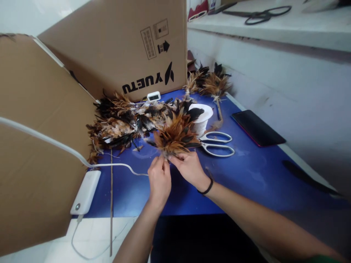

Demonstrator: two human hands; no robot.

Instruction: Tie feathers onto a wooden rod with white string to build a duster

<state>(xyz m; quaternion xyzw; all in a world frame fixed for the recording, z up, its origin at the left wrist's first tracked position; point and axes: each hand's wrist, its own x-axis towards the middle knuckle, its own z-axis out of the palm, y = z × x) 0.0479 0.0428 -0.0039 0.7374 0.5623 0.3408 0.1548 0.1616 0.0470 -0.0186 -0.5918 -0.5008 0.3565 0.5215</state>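
Note:
Both my hands meet at the base of a bunch of brown and black feathers (175, 137), which fans out away from me above the blue table. My left hand (160, 177) is closed around the base from the left. From the right, my right hand (190, 166) pinches the same base between thumb and fingers. What binds the feathers there is hidden by my fingers. Just behind the bunch stands a white spool (200, 126). White-handled scissors (219, 144) lie right of it, their blades mostly covered by feathers.
Loose feathers (117, 126) are heaped at the back left before a cardboard box (115, 47). Feather bundles (216, 86) lie at the back right. A phone (257, 128), a white power bank (86, 191) with its cable, and a thin stick (111, 193) rest around the blue table (246, 182).

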